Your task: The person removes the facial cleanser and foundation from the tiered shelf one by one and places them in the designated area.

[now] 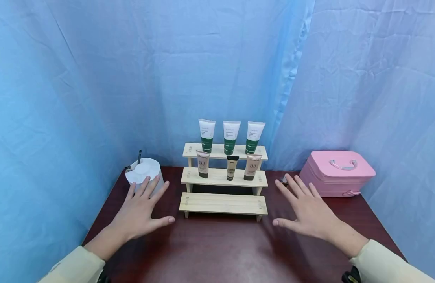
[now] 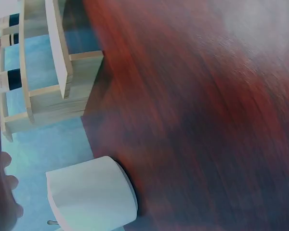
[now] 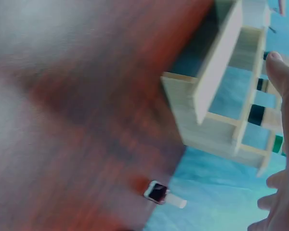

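Both hands hover over the table with fingers spread, holding nothing. My left hand (image 1: pixel 137 214) is nearest a white rounded container (image 1: pixel 148 167), which its fingertips partly overlap in the head view. To the right, my right hand (image 1: pixel 307 212) is between a wooden three-step stand (image 1: pixel 222 202) and a pink case (image 1: pixel 336 169). White-and-green squeeze tubes (image 1: pixel 229 135) stand on the top step. On the middle step are two pinkish BB cream tubes (image 1: pixel 202 163) (image 1: pixel 252 167) with a smaller gold tube (image 1: pixel 232 168) with a black end between them.
A dark reddish wooden table (image 1: pixel 224 251) carries everything, with blue cloth (image 1: pixel 217 70) hanging behind and at the sides. A small dark, squarish item with a white end (image 3: pixel 157 191) lies near the back edge, mostly hidden by my right fingers in the head view.
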